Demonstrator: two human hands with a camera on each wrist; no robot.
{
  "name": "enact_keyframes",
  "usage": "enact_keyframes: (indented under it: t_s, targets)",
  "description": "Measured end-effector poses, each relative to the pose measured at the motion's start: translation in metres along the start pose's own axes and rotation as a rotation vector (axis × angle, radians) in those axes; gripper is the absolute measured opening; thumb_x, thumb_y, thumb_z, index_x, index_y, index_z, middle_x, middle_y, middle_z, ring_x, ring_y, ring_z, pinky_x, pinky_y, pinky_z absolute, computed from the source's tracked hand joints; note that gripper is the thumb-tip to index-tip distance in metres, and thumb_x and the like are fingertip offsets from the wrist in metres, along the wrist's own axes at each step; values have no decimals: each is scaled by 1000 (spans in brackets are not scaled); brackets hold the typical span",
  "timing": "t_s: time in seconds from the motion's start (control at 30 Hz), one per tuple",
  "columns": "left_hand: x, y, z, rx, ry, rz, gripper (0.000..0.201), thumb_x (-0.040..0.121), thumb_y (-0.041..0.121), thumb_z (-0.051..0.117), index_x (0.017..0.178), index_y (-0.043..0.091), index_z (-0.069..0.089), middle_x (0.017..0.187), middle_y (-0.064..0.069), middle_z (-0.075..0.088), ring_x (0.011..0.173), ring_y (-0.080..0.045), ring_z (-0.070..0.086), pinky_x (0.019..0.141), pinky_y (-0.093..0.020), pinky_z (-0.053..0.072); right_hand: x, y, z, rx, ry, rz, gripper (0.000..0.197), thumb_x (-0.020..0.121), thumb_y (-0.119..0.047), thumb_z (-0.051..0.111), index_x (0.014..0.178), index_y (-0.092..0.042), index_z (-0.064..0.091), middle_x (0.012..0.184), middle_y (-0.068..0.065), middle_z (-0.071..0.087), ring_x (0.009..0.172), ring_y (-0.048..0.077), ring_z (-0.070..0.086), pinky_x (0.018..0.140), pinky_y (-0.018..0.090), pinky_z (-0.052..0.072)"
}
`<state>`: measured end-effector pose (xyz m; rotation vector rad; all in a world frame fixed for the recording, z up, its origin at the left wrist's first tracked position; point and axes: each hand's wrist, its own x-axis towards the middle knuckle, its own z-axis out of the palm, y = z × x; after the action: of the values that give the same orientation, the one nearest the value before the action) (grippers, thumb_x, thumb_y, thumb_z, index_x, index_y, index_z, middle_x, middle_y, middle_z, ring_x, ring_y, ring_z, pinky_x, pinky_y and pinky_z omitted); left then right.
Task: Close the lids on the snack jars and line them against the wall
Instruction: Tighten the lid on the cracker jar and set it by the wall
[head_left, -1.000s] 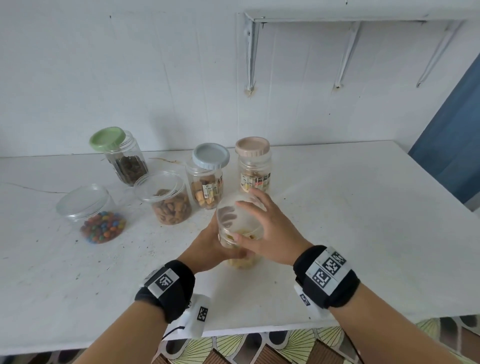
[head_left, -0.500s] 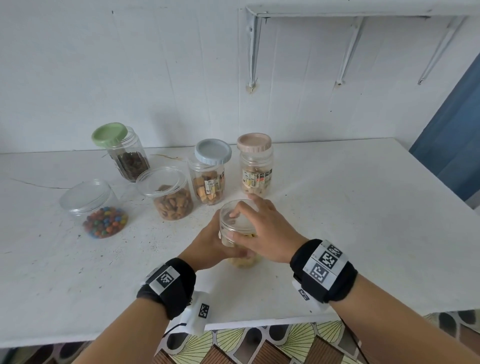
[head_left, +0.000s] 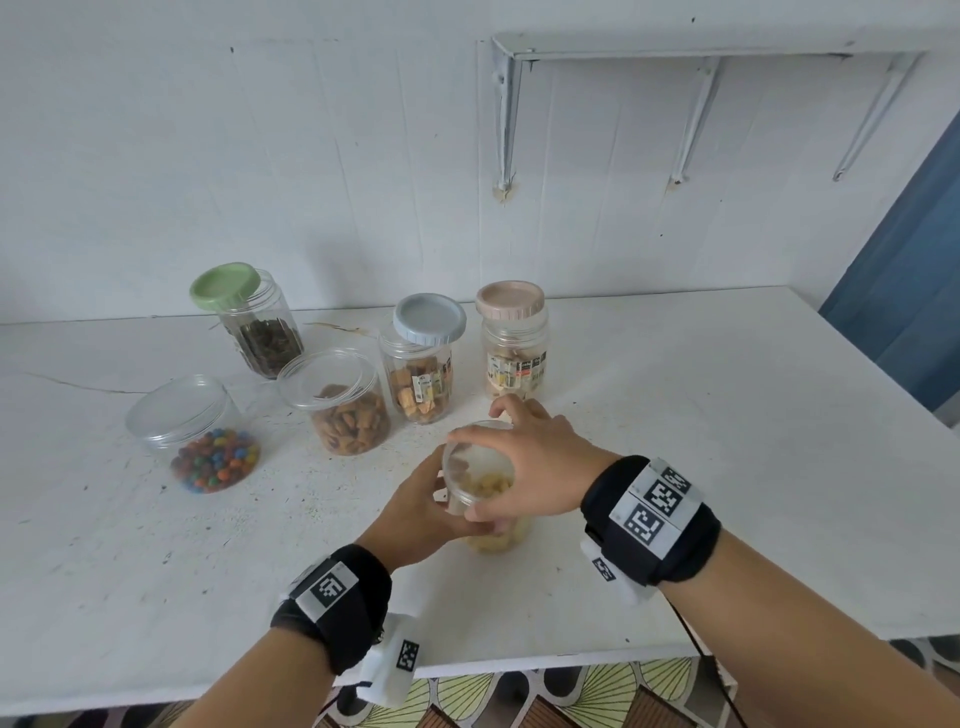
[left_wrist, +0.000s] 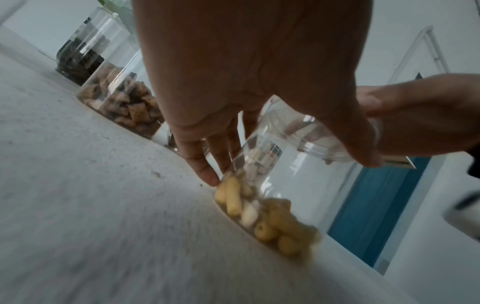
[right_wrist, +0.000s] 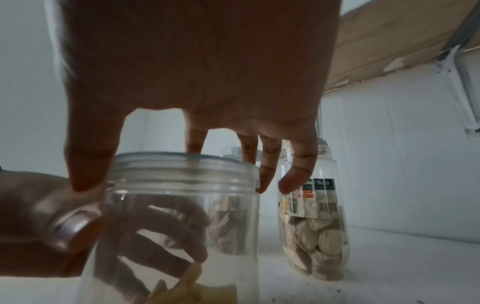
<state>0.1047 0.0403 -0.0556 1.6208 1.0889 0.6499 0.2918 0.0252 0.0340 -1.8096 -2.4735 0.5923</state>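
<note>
White counter (head_left: 675, 415), 6 o'clock edge: left hand (head_left: 421, 512) wraps the clear jar of yellow puffs (head_left: 493, 538); right hand (head_left: 535, 467) clasps its transparent lid (head_left: 470, 462) by the rim. Light, slippery, probably thin-walled plastic; grip rim and wall.

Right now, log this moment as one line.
left hand: grips jar | right hand: fingers on clear lid | stage: closing lid

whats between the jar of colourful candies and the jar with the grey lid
The clear-lidded jar of brown snacks stands between the candy jar and the grey-lidded jar, a bit nearer the grey one. The head view shows it.
</note>
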Motion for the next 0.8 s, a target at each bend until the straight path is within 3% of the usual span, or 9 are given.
enact_keyframes:
  t_s: [0.1, 0.2, 0.27, 0.37, 0.47, 0.53, 0.67, 0.73, 0.8]
  targets:
    - [-5, -6, 4, -89, 62, -16, 85, 63, 20, 99, 127, 29, 45, 120, 11, 70, 109, 11, 66, 82, -12, 55, -2, 1, -1, -54, 30, 52, 89, 73, -86, 60, 148, -47, 32, 138, 5, 42, 131, 29, 42, 104, 46, 42]
    - [-13, -9, 9, -126, 80, 4, 80, 65, 20, 95, 126, 31, 45, 116, 19, 72, 113, 12, 65, 87, -12, 54, -5, 4, 2, -75, 70, 82, 92, 72, -92, 51, 148, -43, 33, 141, 8, 43, 129, 30, 46, 103, 46, 45]
    - [-15, -10, 10, -132, 98, 22, 81, 64, 27, 95, 130, 31, 47, 126, 12, 68, 120, 4, 63, 95, -19, 54, -6, 8, 3, -37, 66, 45, 88, 74, -87, 56, 148, -43, 35, 145, 4, 38, 134, 27, 40, 107, 46, 42]
    - [-16, -10, 9, -118, 115, 33, 76, 65, 32, 97, 125, 32, 51, 128, 8, 67, 123, -2, 62, 102, -26, 51, -5, 14, -1, 193, -24, -81, 74, 81, -62, 74, 147, -49, 42, 156, -4, 27, 145, 19, 26, 119, 40, 29]
    - [-14, -12, 6, -115, 99, 30, 73, 63, 33, 98, 120, 35, 52, 124, 8, 68, 121, -6, 64, 103, -32, 54, 3, 16, -4, 230, -62, -152, 69, 80, -45, 82, 142, -50, 51, 148, -8, 37, 141, 14, 30, 118, 35, 27]
    - [-12, -11, 3, -115, 76, 30, 72, 61, 35, 99, 117, 35, 53, 122, 6, 68, 118, -7, 65, 101, -34, 56, 6, 13, -7, 195, -59, -133, 68, 78, -50, 82, 139, -52, 52, 138, -8, 41, 134, 15, 35, 114, 35, 32]
    - [-8, -9, 1, -118, 64, 33, 66, 62, 29, 99, 109, 35, 54, 121, 0, 70, 115, -13, 68, 96, -34, 58, 5, -1, -5, -116, 23, 64, 74, 82, -85, 46, 138, -36, 42, 131, 8, 48, 112, 30, 54, 89, 42, 48]
    - [-7, -8, 0, -114, 63, 32, 67, 61, 29, 99, 110, 32, 53, 120, -1, 70, 113, -14, 69, 93, -31, 59, 2, -4, -4, -182, 86, 145, 72, 84, -89, 30, 121, -28, 39, 126, 9, 56, 94, 29, 57, 76, 39, 45]
    - [-7, -8, 0, -112, 57, 29, 68, 62, 26, 99, 111, 29, 53, 121, 0, 69, 113, -15, 68, 90, -29, 59, 0, 2, -5, -181, 137, 139, 72, 82, -91, 31, 115, -28, 41, 126, 7, 58, 104, 28, 56, 82, 41, 47]
